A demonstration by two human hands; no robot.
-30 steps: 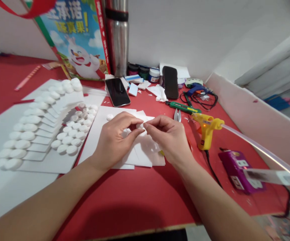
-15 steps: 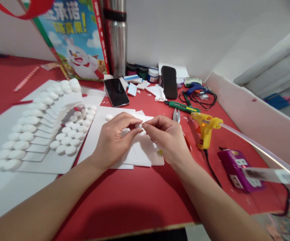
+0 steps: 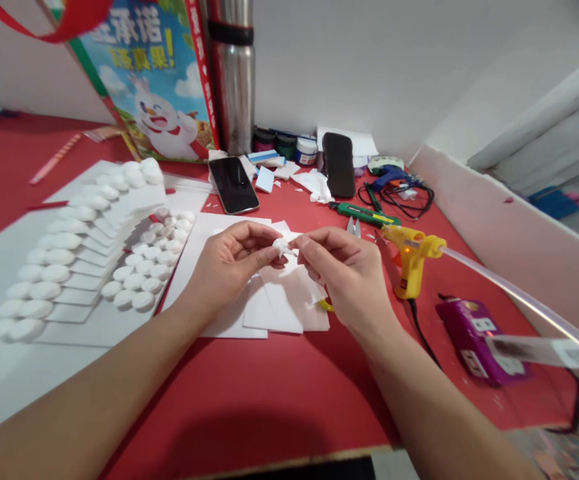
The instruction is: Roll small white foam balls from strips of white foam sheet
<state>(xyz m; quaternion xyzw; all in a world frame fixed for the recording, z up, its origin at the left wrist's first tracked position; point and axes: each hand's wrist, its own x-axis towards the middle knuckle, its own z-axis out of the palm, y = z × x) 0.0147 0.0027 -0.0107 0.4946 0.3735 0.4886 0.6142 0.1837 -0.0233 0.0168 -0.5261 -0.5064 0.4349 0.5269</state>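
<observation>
Running from near left toward the far side, plump white discs [image 3: 53,274] sit in paired rows, matte and smooth, along crisp, fanned white cards [image 3: 77,295]. Just right of them, smaller discs [image 3: 142,301] cluster, rounded like pebbles. Now the left hand [image 3: 224,263]: its thumb and fingers pinch a small white piece [image 3: 282,247], held above overlapping flat sheets [image 3: 279,310]. And here's the change! The fingers have shifted, and the piece shows far more than a moment ago; it looks crumpled and soft, so it seems to be getting worked between the fingertips. The right hand [image 3: 349,267] closes thumb and finger on its ragged right edge. Farther right, a glossy yellow glue gun [image 3: 409,267] glows orange, its long translucent stick [image 3: 509,293] slanting above a shiny purple box [image 3: 469,333].
</observation>
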